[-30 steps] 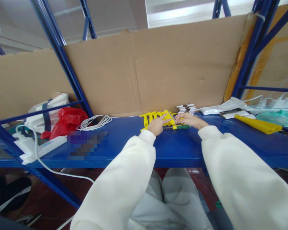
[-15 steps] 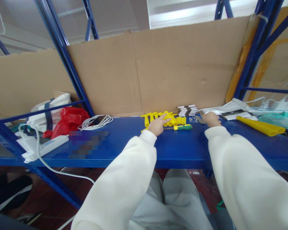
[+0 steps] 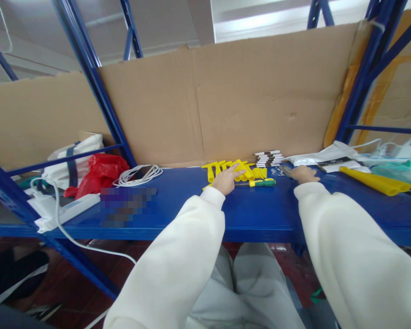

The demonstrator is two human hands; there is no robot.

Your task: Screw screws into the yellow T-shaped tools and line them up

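Observation:
My left hand [image 3: 225, 179] reaches over a row of yellow plastic pieces [image 3: 217, 170], several of them T-shaped, with its fingers stretched out. Whether its fingertips touch them I cannot tell. Just right of that hand lies a screwdriver [image 3: 262, 183] with a green and yellow handle. My right hand [image 3: 304, 174] is low over the blue shelf, fingers bent around the end of a flat grey piece [image 3: 286, 171] whose kind is unclear. Small metal bits [image 3: 275, 170] lie left of it. Behind them stands a stack of white and brown pieces [image 3: 269, 158].
Rolled yellow sheet [image 3: 375, 181] and white packets [image 3: 329, 153] lie on the right. To the left are a coiled white cable [image 3: 139, 176], a red bag [image 3: 106, 170] and a power strip [image 3: 71, 211]. A cardboard panel [image 3: 243, 96] closes off the back, between blue posts [image 3: 89, 68].
The flat grey piece at my right hand has tilted to lie lower. My left hand stays over the yellow pieces. The whole view has shifted slightly.

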